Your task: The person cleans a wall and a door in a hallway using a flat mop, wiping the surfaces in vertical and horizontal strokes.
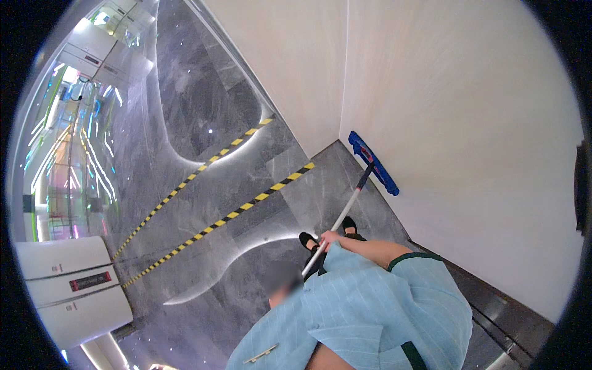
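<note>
My right hand (329, 238) grips the pale pole (348, 206) of a flat mop in front of my body. At the pole's far end, the blue mop head (373, 163) is against the light wall panel, just above where it meets the floor. Toward me, the pole runs into a blurred patch. My left hand (277, 297) shows only partly beside that patch, so its fingers and any hold on the pole are hidden. I wear a light blue pinstriped shirt (351, 300) and black shoes (350, 225).
Beige wall panels (444, 106) meet in a corner ahead. Two yellow-and-black barrier strips (246, 206) stretch across the grey floor (194, 259) to a white cabinet-like unit (69, 261) on the left. Curved white light lines show on the floor. A brightly lit area lies beyond at left.
</note>
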Motion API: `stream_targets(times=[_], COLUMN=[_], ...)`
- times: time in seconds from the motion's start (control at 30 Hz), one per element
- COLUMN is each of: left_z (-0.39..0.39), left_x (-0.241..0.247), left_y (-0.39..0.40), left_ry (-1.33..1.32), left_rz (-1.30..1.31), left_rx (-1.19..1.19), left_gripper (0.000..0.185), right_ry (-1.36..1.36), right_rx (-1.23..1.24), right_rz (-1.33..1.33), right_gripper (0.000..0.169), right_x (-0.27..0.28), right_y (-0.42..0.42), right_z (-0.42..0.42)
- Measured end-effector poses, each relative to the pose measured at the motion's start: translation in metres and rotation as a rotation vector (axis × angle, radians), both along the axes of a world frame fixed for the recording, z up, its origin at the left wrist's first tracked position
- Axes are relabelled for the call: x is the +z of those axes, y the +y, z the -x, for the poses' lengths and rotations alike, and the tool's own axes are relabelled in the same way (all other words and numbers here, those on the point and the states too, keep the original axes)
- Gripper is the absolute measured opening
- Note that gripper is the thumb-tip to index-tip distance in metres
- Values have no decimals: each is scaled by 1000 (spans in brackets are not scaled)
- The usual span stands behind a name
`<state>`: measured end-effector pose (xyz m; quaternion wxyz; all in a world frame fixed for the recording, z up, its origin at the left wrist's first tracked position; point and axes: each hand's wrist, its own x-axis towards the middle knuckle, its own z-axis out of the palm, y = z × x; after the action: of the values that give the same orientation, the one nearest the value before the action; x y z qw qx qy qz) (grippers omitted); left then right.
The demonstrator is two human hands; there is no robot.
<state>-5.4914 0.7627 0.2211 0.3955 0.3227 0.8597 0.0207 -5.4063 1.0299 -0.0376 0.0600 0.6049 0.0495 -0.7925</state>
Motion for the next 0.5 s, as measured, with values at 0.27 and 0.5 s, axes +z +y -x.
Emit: stream_targets(times=[0.27,0.5], left_z=[56,108], left_x=[-14,-52], left_y=[-81,-52], left_ry=[176,124], left_rz=[-222,-331], left_rx=[34,0], left_gripper=[40,32], right_ry=[-32,84], right_rx=[-248,-329], right_rz=[67,-180], right_gripper=[9,13], right_x=[167,245], right_y=[-25,-10], right_z=[71,83])
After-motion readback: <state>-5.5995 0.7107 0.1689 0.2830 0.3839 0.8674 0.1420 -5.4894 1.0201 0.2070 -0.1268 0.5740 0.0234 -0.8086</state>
